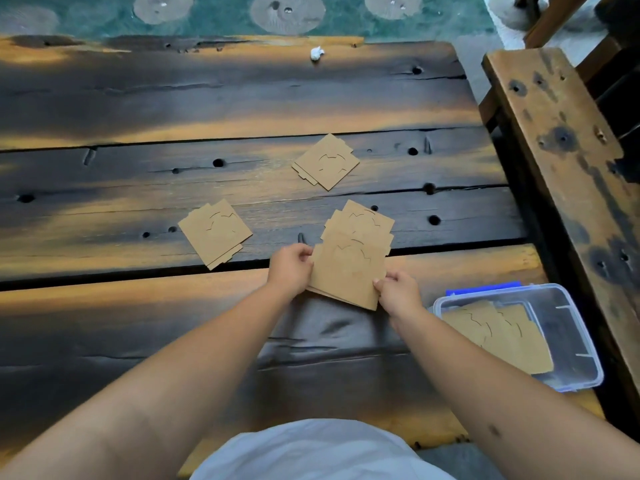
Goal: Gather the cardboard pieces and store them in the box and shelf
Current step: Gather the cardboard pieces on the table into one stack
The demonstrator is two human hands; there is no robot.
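Note:
A small stack of brown cardboard pieces (pixel 346 271) is held just above the table between both hands. My left hand (pixel 290 271) grips its left edge and my right hand (pixel 398 292) pinches its lower right corner. Just behind it lie more cardboard pieces (pixel 363 220) on the table. Another pile (pixel 214 232) lies to the left, and a third pile (pixel 326 161) sits farther back. A clear plastic box (pixel 575 327) with a blue lid edge stands at the right, with cardboard pieces (pixel 498 334) lying flat inside.
The dark wooden plank table (pixel 173 109) has holes and gaps between boards. A wooden bench (pixel 561 140) runs along the right side beyond a gap. A crumpled white scrap (pixel 317 53) lies near the far edge. Green patterned floor shows beyond.

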